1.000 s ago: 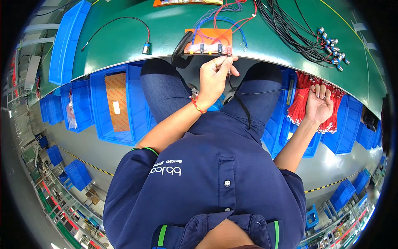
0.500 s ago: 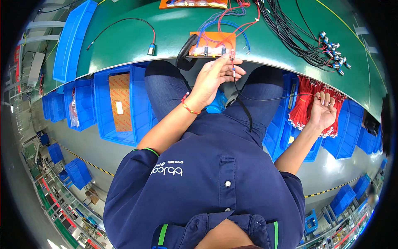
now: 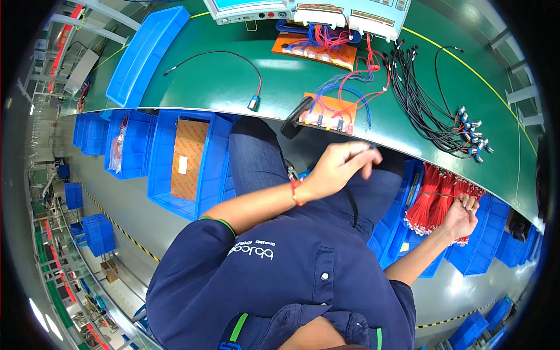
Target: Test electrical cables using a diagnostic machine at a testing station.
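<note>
I see the big green bench (image 3: 233, 76) up top. An orange board (image 3: 332, 111) with wires sits at its edge. My left hand (image 3: 341, 169) hangs just under it, its grip pinching a thin black wire (image 3: 352, 204). My right hand (image 3: 461, 216) is low in a blue bin (image 3: 484, 256), its grip pinching red wires (image 3: 434, 201).

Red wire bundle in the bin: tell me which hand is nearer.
Right. The right hand touches the red wire bundle; the left hand hovers apart, below the bench edge.
</note>
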Action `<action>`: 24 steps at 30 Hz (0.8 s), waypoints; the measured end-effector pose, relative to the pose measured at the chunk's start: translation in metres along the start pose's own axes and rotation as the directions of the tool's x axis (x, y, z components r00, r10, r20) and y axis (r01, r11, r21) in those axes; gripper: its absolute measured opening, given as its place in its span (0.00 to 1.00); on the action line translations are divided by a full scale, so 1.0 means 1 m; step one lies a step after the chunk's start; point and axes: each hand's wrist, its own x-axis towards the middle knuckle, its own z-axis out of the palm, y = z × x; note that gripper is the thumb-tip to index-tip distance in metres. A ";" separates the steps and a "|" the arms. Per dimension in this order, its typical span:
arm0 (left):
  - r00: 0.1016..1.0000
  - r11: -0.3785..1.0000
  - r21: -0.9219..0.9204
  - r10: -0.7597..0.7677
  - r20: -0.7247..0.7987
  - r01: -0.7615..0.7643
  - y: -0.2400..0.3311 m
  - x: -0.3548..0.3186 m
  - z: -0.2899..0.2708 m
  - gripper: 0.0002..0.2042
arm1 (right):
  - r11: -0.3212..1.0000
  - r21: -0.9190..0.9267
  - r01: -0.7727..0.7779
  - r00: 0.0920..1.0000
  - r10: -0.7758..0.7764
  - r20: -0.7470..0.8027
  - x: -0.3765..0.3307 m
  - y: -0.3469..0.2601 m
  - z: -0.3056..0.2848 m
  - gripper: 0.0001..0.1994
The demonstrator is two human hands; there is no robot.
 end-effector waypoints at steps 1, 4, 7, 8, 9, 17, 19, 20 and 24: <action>0.958 0.940 0.198 0.285 -0.007 -0.279 0.009 0.018 -0.002 0.12 | 1.000 -0.003 -0.001 1.000 0.001 0.004 0.006 -0.005 0.000 0.10; 0.797 0.715 0.473 0.602 -0.041 -0.515 0.040 0.075 -0.019 0.13 | 0.988 0.149 0.027 0.993 -0.044 0.112 0.020 -0.016 0.000 0.10; 0.815 0.667 0.637 0.571 -0.103 -0.387 0.066 0.109 -0.055 0.26 | 0.973 0.195 0.123 0.988 -0.139 0.072 0.043 -0.016 0.004 0.10; 0.794 0.687 0.615 0.587 -0.157 -0.387 0.067 0.108 -0.065 0.27 | 0.971 0.208 0.122 0.987 -0.141 0.081 0.050 -0.012 0.006 0.10; 0.773 0.705 0.594 0.600 -0.207 -0.388 0.066 0.103 -0.076 0.28 | 0.965 0.211 0.154 0.986 -0.165 0.036 0.055 -0.007 0.007 0.10; 0.735 0.255 0.881 0.485 -0.474 0.399 0.029 0.007 -0.161 0.24 | 0.979 0.116 0.165 0.974 -0.180 0.136 0.087 0.042 0.029 0.07; 0.736 0.210 0.874 0.474 -0.484 0.439 0.021 -0.008 -0.170 0.24 | 0.978 0.097 0.187 0.977 -0.195 0.086 0.098 0.047 0.036 0.06; 0.768 0.167 0.868 0.409 -0.493 0.468 0.018 -0.014 -0.173 0.23 | 0.974 0.078 0.214 0.967 -0.222 0.125 0.103 0.047 0.040 0.06; 0.788 0.155 0.876 0.386 -0.479 0.456 0.011 -0.015 -0.185 0.16 | 0.962 0.078 0.261 0.959 -0.268 0.094 0.126 0.043 0.045 0.07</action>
